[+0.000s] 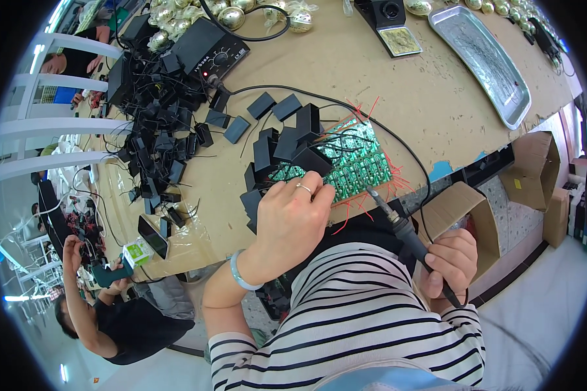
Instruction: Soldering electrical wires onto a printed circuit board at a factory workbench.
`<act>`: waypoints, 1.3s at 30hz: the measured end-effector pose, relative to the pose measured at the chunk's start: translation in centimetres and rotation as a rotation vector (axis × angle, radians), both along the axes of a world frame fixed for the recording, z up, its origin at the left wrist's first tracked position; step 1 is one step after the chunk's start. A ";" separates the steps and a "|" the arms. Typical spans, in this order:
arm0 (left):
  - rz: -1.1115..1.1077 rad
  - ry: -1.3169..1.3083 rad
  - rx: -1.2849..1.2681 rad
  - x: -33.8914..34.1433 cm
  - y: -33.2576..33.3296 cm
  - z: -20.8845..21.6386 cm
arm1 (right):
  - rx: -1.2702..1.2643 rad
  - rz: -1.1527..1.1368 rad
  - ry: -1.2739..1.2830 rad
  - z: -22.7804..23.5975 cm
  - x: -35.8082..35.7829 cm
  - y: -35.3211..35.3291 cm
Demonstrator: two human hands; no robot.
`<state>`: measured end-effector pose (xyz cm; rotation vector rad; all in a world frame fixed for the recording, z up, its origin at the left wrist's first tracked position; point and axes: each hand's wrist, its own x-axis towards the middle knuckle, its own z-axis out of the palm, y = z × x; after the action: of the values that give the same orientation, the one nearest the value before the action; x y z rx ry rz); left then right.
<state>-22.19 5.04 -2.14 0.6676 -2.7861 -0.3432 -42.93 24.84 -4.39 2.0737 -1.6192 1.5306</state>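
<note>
My right hand is wrapped round the dark handle of a soldering iron. The iron's metal tip points up and left, close to the near right edge of a green circuit board panel. Over the panel's near left part is my left hand, fingers bent and pinched together; whatever they hold is hidden beneath them. Small black plastic boxes crowd the panel's left side, some resting over it, with black wires running onto it. Thin red wires stick out along the panel's edges.
A black soldering station stands beside a heap of black boxes; its cable crosses the table to the iron. Farther back are a tip-cleaner stand and a metal tray. Cardboard boxes sit right; another person works left.
</note>
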 end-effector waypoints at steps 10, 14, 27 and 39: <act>0.048 0.007 0.046 0.2 0.3 1.2 | -0.006 0.008 -0.050 0.1 0.1 -0.4; 0.120 0.143 0.090 1.0 0.1 1.6 | -0.110 -0.116 -0.060 -0.7 0.8 -1.0; 0.005 0.016 -0.089 7.8 -14.5 -4.7 | -0.069 -0.150 -0.098 0.0 1.2 -1.5; 0.154 0.524 0.254 7.3 -14.6 -5.9 | -0.049 -0.120 -0.097 0.4 0.7 -1.8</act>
<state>-14.88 -9.57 -8.02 0.7188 -2.2005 -0.7305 -42.20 23.03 -4.02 1.8690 -1.6863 1.6363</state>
